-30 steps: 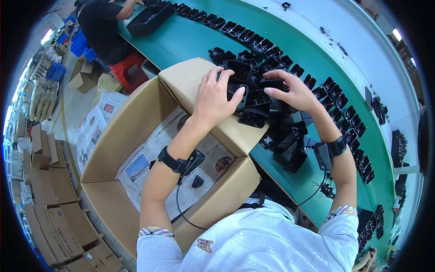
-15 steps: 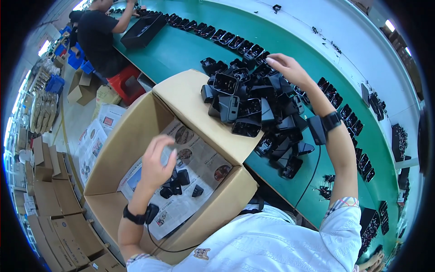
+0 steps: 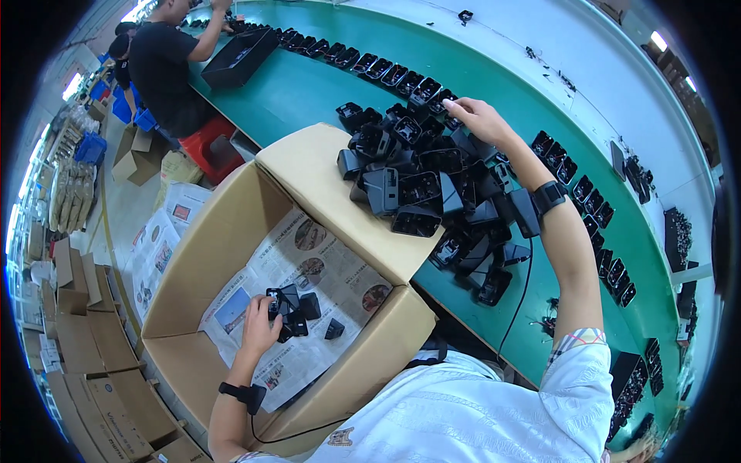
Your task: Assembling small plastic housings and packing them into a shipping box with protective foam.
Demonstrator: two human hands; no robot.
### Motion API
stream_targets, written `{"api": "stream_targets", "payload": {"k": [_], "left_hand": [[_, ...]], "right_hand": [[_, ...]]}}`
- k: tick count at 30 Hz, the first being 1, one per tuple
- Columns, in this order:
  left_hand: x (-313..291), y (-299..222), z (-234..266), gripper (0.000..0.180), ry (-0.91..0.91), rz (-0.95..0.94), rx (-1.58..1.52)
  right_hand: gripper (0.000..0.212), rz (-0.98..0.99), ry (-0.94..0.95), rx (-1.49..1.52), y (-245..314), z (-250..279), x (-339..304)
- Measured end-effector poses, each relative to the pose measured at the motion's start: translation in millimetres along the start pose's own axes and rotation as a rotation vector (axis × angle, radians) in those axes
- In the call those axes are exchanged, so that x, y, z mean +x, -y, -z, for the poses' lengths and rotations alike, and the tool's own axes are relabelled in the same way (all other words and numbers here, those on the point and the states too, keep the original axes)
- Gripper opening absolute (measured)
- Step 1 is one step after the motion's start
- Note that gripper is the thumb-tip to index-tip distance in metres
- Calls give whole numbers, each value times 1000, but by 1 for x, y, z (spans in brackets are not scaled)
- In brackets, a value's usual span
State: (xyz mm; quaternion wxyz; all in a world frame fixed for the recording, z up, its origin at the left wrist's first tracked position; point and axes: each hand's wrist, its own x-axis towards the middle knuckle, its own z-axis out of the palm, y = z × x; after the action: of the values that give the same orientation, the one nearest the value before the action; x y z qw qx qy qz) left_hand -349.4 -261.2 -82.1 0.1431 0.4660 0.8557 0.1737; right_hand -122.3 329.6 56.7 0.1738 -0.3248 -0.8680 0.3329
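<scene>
My left hand (image 3: 261, 328) reaches down into a large cardboard box (image 3: 401, 322). Its thumb and fingers close around a small black plastic housing (image 3: 273, 297), one of several lying together on newspaper (image 3: 340, 258) that lines the box. My right hand (image 3: 482, 122) is stretched over the green table, beyond a heap of black plastic housings (image 3: 421, 187). Its thumb and forefinger pinch the edge of an open black housing (image 3: 442, 100) at the near end of a long row; the fingertips partly cover it. A single dark piece (image 3: 334, 329) lies apart in the box.
A box flap (image 3: 309, 154) rests against the table edge, under the heap. More housings (image 3: 556, 154) stand in rows along the right of the green table (image 3: 309, 100). Thin cables hang from both wrist straps. A co-worker (image 3: 162, 69) works at the far left beside a black bin (image 3: 241, 58).
My left hand has dropped from above the box onto the housings inside and closed on one. My right hand has moved slightly left, its fingers coming to the row's end housing.
</scene>
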Motion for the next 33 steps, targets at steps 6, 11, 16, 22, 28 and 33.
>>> {"api": "stream_targets", "payload": {"k": [6, 11, 16, 22, 28, 33], "left_hand": [[-7, 10, -15, 66, -58, 12, 91], [-2, 14, -20, 69, -35, 39, 88], [6, 14, -29, 70, -33, 39, 79], [11, 3, -38, 78, 22, 38, 136], [13, -15, -34, 90, 30, 184, 319], [11, 15, -46, 97, 68, 173, 109]], "right_hand": [[68, -124, 134, -190, -14, 13, -16], [71, -89, 145, -73, 1, 6, -39], [72, -179, 188, 68, -1, 7, -42], [68, -209, 176, 122, -21, 13, -35], [66, -229, 190, -26, -18, 13, -42], [67, -175, 190, -37, -9, 9, -41]]}}
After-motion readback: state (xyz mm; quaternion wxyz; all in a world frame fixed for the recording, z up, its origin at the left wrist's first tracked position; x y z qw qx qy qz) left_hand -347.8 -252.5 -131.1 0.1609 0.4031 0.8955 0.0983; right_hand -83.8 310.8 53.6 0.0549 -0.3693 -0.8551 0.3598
